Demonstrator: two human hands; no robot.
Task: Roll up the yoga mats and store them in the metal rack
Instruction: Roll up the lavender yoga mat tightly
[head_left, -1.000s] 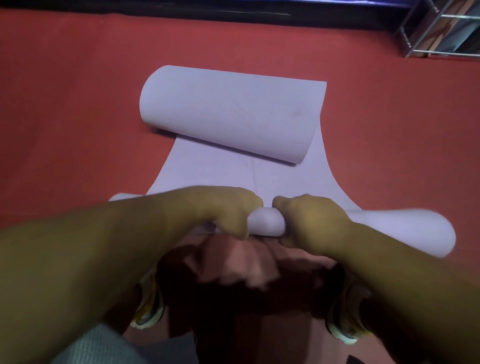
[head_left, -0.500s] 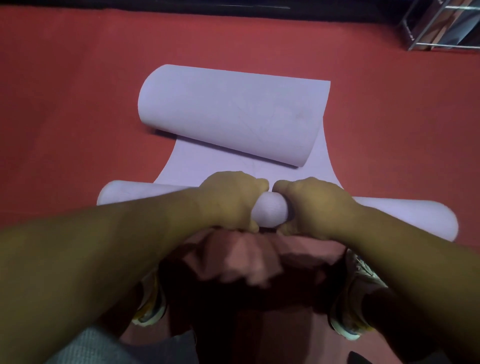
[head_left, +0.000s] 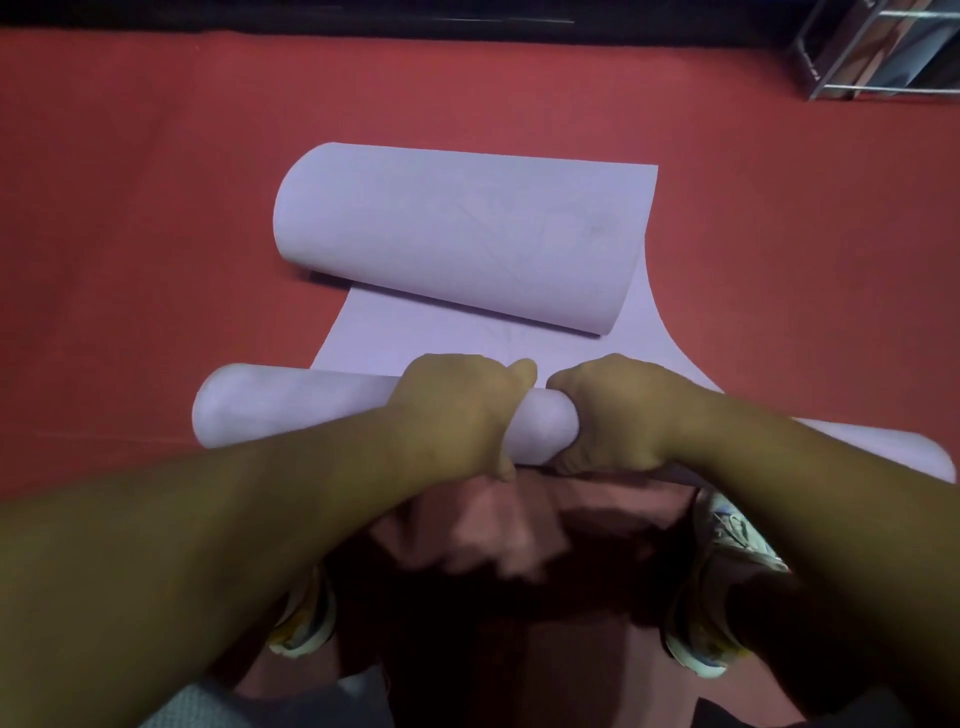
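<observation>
Red carpet (head_left: 130, 249) covered the floor, with a lilac yoga mat (head_left: 457, 234) lying on it, curled at its far end. Left hand (head_left: 457, 410) and right hand (head_left: 618, 415) gripped the near roll side by side, fingers clamped around it. Metal rack (head_left: 878, 52) stood at far right.

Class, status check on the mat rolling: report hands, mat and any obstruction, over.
Left hand and right hand both grip the near roll. Lilac yoga mat part rolled; far end curled over. Metal rack far right; nothing blocking.
</observation>
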